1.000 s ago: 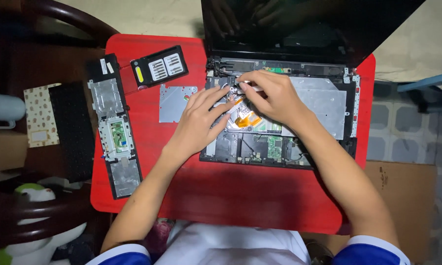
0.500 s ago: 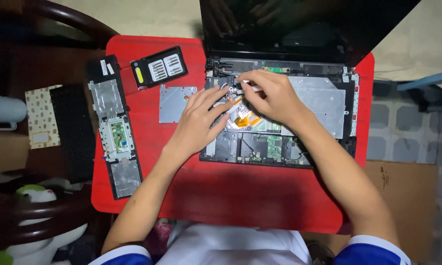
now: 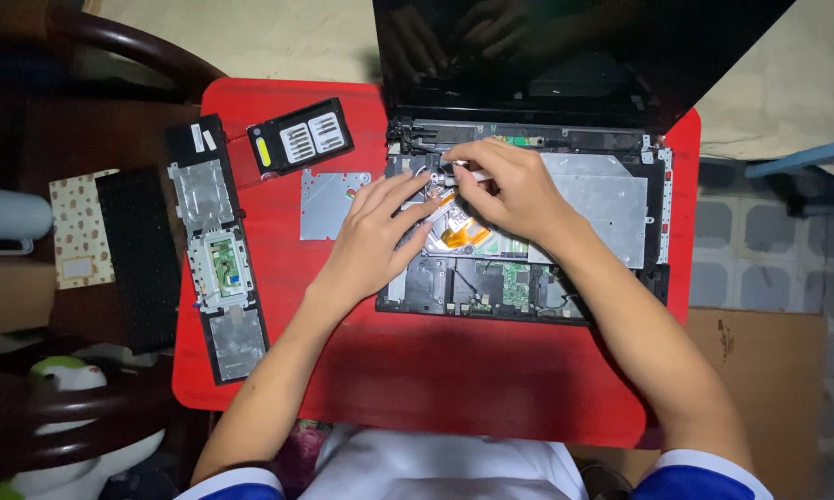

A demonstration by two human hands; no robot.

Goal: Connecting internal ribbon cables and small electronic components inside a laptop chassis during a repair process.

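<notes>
Working inside an opened laptop [image 3: 528, 222], head view: both hands sit over the exposed chassis on a red counter [image 3: 454, 380].

- Right hand [image 3: 514, 190]: fingers curled and pinching a slim light-coloured tool [image 3: 468, 172], probably a small screwdriver, its tip set near the upper left of the chassis close to the hinge.
- Left hand [image 3: 375, 236]: fingers spread and extended, fingertips resting on the internals just beside the orange ribbon cable [image 3: 463, 231]; it holds nothing.
- Laptop: base stripped of its top cover, green circuit board [image 3: 514, 282] and silver shield plate [image 3: 602, 208] showing; the dark screen [image 3: 565, 46] stands open behind the hands.
- Removed parts, left of the laptop: silver metal plate [image 3: 329, 204] just beside the chassis; black screwdriver bit case [image 3: 298, 137] above it; long palm-rest panel with touchpad board [image 3: 215, 250] near the counter's left edge; black keyboard [image 3: 139, 245] lying off the counter beyond.

Change against the earlier frames: almost none. Both hands keep the same posture and place over the same spot of the chassis, the tool stays at the same point, and every loose part lies where it lay. The likely reading is fine, stationary work on one fastener or connector, not finished.
</notes>
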